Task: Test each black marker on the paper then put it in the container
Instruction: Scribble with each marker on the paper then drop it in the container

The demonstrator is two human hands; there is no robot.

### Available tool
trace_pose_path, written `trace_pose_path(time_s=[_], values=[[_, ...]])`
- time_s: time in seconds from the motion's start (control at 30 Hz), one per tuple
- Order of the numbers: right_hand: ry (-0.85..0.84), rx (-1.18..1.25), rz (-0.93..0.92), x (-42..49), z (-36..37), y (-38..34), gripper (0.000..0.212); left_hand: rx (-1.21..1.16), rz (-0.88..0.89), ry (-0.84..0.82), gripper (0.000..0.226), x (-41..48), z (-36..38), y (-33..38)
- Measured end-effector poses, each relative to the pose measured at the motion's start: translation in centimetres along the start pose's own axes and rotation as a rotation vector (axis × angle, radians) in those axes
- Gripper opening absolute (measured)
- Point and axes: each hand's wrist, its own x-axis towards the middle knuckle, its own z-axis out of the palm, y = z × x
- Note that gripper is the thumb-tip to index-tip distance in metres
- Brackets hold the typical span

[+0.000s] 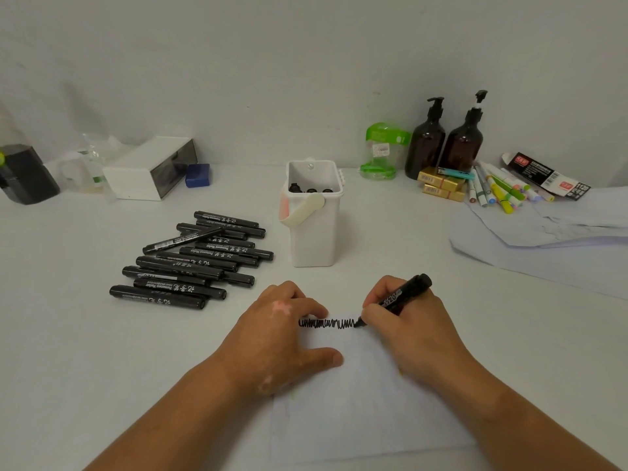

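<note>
My right hand [404, 317] grips a black marker [404, 294] with its tip touching the white paper [367, 409], at the right end of a black zigzag line [329, 323]. My left hand [285, 331] rests flat on the paper's left edge, fingers spread, holding nothing. A pile of several black markers [193, 263] lies on the table to the left. Behind the paper stands the white container [312, 229] with a handle; three marker ends show inside it.
At the back right stand two brown pump bottles [445, 144], a green clear jar [382, 151], gold boxes [441, 185], coloured pens [503, 188] and loose sheets [557, 239]. At the back left are a white box [146, 171], a blue block [197, 175] and a black device [23, 175].
</note>
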Motion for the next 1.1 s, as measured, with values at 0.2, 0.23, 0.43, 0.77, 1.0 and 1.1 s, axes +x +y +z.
trace_pose_path(time_s=[0.2, 0.23, 0.43, 0.77, 1.0, 1.1], values=[[0.129, 0.330, 0.018, 0.3, -0.8, -0.2, 0.010, -0.144, -0.018, 0.088, 0.049, -0.1, -0.6, 0.2], [0.140, 0.433, 0.038, 0.4, -1.1, -0.3, 0.010, -0.245, -0.035, 0.123, 0.037, 0.0, -0.9, 0.2], [0.086, 0.636, 0.027, 0.3, -1.9, -0.5, 0.012, -0.578, -0.089, 0.171, 0.056, 0.0, -1.5, 0.0], [-0.047, 0.928, 0.004, 0.1, -2.6, -0.9, 0.013, -0.838, -0.186, 0.216, 0.029, 0.5, -1.4, -0.6], [-0.016, 0.877, -0.024, -0.1, -2.7, -1.2, 0.008, -0.863, -0.084, 0.173, 0.020, 0.2, -1.6, -0.1], [-0.030, 0.885, -0.028, -0.2, -2.7, -1.2, 0.010, -0.868, -0.054, 0.138, 0.020, 0.2, -1.6, 0.1]])
